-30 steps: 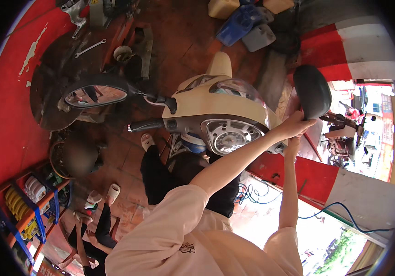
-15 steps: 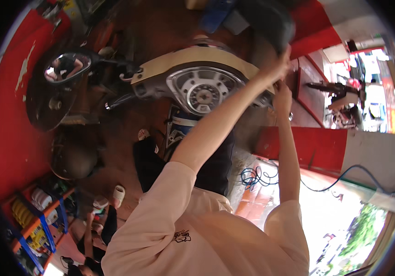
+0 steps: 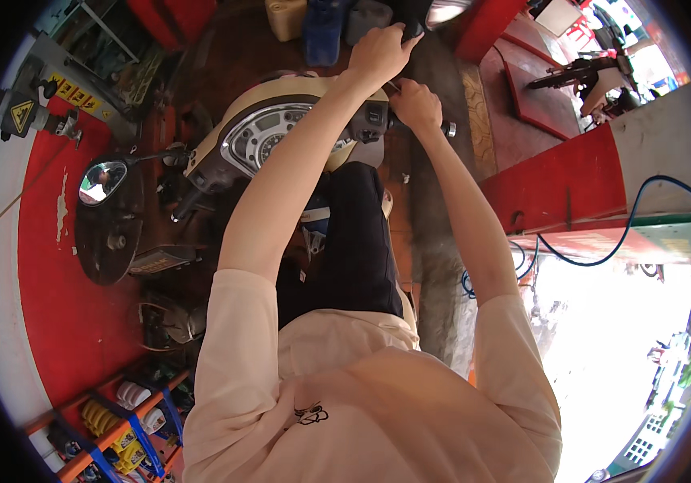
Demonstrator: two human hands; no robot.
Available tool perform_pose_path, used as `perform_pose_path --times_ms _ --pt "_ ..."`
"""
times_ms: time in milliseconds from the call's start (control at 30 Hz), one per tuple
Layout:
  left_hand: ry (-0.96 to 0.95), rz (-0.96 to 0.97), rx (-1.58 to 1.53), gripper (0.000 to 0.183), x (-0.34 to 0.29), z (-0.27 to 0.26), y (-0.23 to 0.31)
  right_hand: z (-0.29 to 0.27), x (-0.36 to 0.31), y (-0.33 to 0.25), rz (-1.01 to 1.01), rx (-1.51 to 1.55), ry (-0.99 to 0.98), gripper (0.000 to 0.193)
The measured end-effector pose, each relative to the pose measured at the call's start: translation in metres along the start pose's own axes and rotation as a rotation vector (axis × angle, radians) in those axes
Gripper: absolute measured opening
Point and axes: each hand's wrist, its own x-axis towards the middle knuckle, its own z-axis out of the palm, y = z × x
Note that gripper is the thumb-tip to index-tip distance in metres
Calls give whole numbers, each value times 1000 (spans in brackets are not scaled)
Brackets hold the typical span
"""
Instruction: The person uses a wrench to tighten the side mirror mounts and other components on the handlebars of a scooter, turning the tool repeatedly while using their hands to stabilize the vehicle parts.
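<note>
A cream scooter front with a round speedometer and grey handlebar cover stands before me. My left hand is closed at the dark right-side rear-view mirror, its fingers against the back of the housing. Just below, above the right handlebar grip, my right hand is closed in a pinch. A thin metal piece shows at its fingertips, too small to tell whether it is the mirror stem or a tool. The left rear-view mirror sits out on its stem, untouched.
Plastic jugs, one tan and one blue, stand beyond the scooter. A shelf rack with parts is at lower left. To the right are a red-and-white wall, a blue hose and a parked motorbike.
My view has turned, so the scooter and both hands appear farther left and higher. Both hands remain by the right mirror. The person at lower left is out of sight.
</note>
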Motion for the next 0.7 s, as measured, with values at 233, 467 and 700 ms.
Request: perform_pose_path --times_ms 233,467,700 --pt "142 229 -587 29 -56 -9 -15 10 -5 4 -18 85 95 32" --pt "109 -455 -1479 51 -26 -11 -38 -7 -7 -9 -7 16 38 27" --pt "114 -478 -408 33 0 -7 -1 -3 -3 1 38 26 -27 24"
